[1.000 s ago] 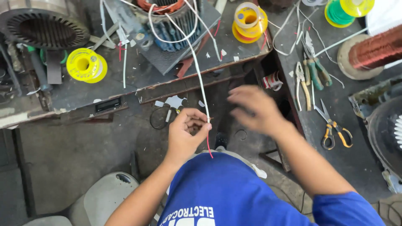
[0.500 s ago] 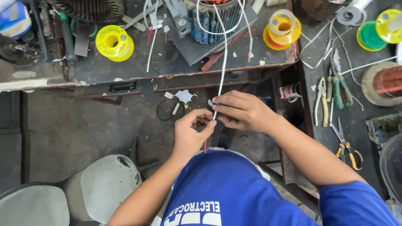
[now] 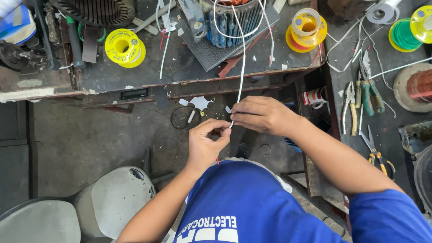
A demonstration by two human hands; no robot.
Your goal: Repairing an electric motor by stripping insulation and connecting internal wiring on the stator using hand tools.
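left hand (image 3: 204, 144) pinched lower end of thin white sleeved wire (image 3: 241, 67) | right hand (image 3: 261, 116) gripped it just above | wire rose to dark table (image 3: 180, 72)

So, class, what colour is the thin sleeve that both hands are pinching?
White, seen best in the head view: the sleeve runs from the motor down to the hands.

- Left hand (image 3: 206, 145) sits near the centre of the view, back to the camera, thumb and forefinger curled to a pinch at its 1 o'clock tip
- Left forearm runs bare down toward 7 o'clock
- Right hand (image 3: 262, 115) lies just at 1 o'clock from the left, knuckles up, fingers (image 3: 240, 118) pressed together and pointing toward 9 o'clock, their tips all but meeting the left's
- Right forearm slants away to 5 o'clock, into a blue sleeve
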